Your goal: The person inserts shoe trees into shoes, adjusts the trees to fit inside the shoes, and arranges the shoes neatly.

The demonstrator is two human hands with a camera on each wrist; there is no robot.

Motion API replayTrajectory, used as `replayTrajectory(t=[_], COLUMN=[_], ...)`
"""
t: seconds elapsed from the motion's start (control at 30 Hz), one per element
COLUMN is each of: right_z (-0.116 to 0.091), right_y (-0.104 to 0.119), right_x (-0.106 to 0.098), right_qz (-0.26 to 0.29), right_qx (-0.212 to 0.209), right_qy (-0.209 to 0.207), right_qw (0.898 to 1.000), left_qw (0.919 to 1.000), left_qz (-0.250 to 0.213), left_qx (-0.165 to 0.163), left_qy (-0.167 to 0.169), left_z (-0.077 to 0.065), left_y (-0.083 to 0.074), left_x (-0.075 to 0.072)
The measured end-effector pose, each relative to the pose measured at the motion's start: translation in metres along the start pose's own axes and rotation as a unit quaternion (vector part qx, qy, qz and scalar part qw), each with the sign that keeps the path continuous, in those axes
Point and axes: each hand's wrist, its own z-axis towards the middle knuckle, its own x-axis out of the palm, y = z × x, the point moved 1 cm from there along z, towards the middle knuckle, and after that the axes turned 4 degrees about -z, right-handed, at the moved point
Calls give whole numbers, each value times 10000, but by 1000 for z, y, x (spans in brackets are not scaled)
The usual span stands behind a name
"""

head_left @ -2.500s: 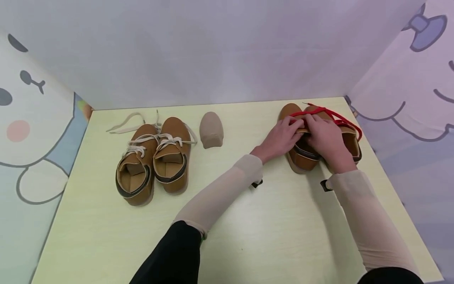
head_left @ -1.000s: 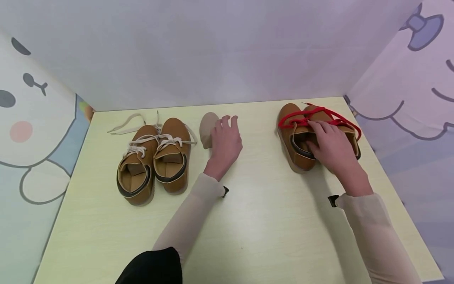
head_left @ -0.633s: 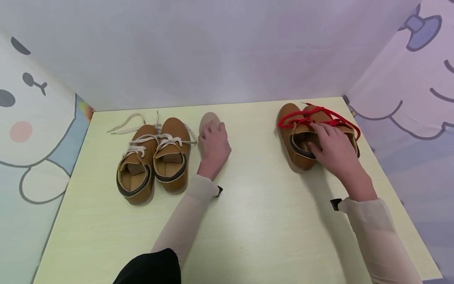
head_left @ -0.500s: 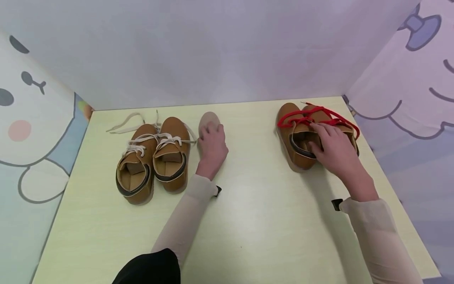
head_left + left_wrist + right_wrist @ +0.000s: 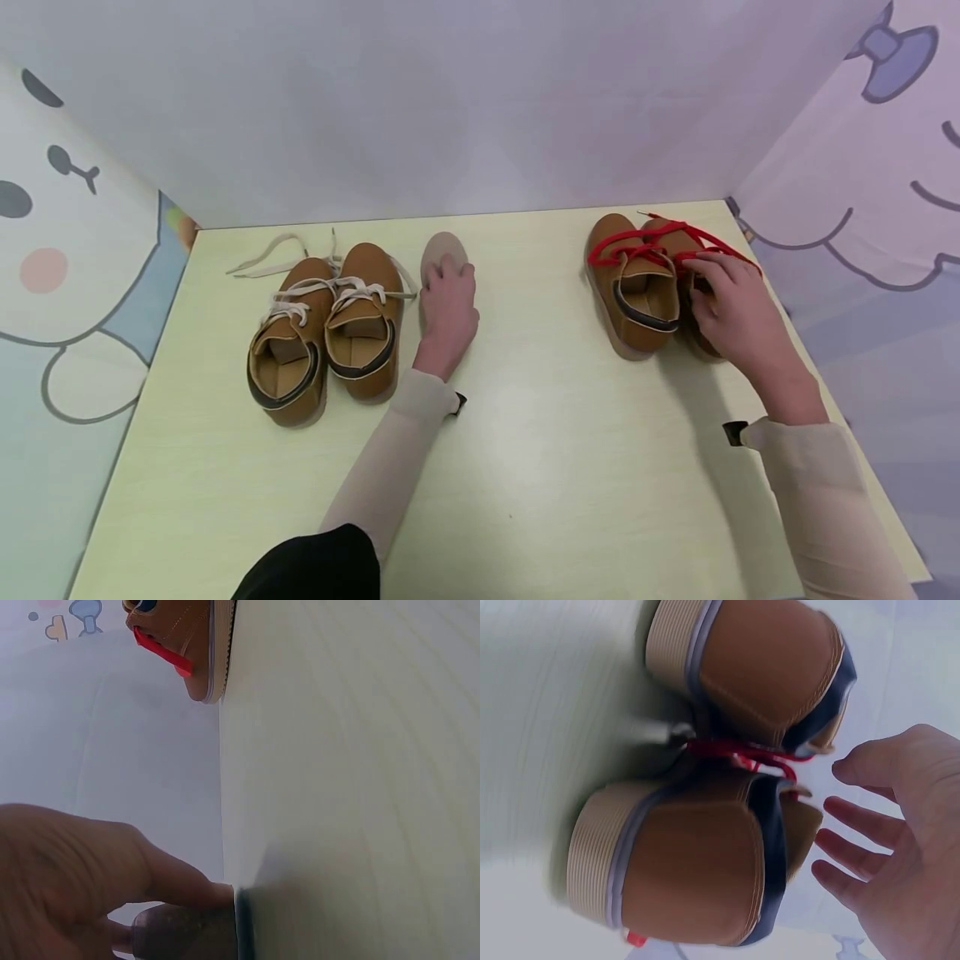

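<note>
My left hand (image 5: pixel 447 308) is over a small taupe block (image 5: pixel 442 243) with a rounded far end, lying on the table. In the left wrist view, my thumb presses one side of the block (image 5: pixel 187 934) while the fingers go round behind it. Brown shoes with red laces (image 5: pixel 630 238) stand side by side at the right. Over the right-hand shoe (image 5: pixel 667 237) hovers my right hand (image 5: pixel 738 321). The right wrist view has its fingers (image 5: pixel 866 825) loosely bent just off the collar of the lower shoe (image 5: pixel 690 874), holding nothing.
Left of the block stands a second brown pair with white laces: one shoe (image 5: pixel 366 267) beside another (image 5: pixel 296 408). A loose lace (image 5: pixel 270 250) trails behind them. The pale table (image 5: pixel 525 500) ends at a wall (image 5: pixel 480 108), with printed cartoon panels on both sides.
My left hand has gone left from the red-laced shoes to the block and settled around it. My right hand has shifted a little right, uncovering the left red-laced shoe's opening.
</note>
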Motion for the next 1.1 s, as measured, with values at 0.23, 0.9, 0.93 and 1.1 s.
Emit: replayTrajectory(t=[0.23, 0.9, 0.93, 1.1], right_z=[0, 5, 5, 4], right_y=[-17, -44, -46, -54], right_x=[-4, -7, -8, -7], right_qz=[-37, -316, -327, -346], right_qx=[18, 35, 57, 228], right_qy=[-139, 141, 207, 629], right_qw=[9999, 9994, 9992, 9972], left_qw=[9992, 9918, 9911, 9887], left_qz=[-185, 37, 34, -31], left_qx=[163, 824, 890, 1152], left_qy=[-325, -979, -992, -963], left_z=[-9, -40, -42, -51], left_y=[-11, -49, -52, -68], left_x=[-11, -37, -39, -49])
